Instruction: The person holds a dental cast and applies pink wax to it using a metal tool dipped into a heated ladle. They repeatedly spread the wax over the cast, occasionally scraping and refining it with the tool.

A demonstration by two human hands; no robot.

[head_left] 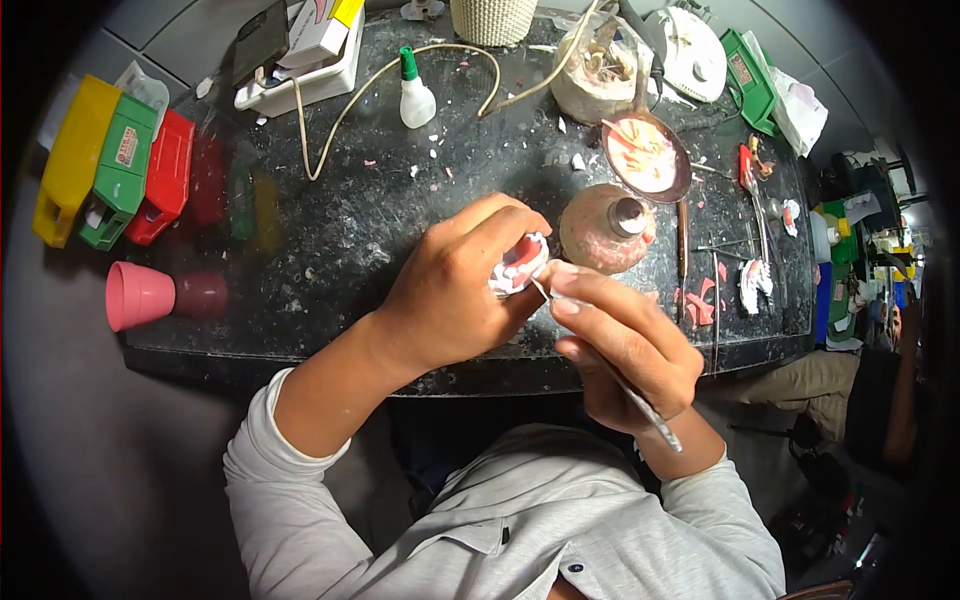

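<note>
My left hand (465, 275) is closed around a small white and pink dental model (519, 263) near the table's front edge. In my right hand (630, 345) is a thin metal tool (640, 405), held like a pen, its tip at the right side of the model. Just behind my right hand stands a round pinkish container (603, 230) with a metal cap. Beyond it sits a pan (646, 155) holding pink and white material.
Stacked yellow, green and red bins (125, 150) and a pink cup (140, 296) are at the left. A green-capped bottle (416, 98) stands at the back. Tools and pink scraps (700, 305) lie at the right. A co-worker (880, 390) is at the far right.
</note>
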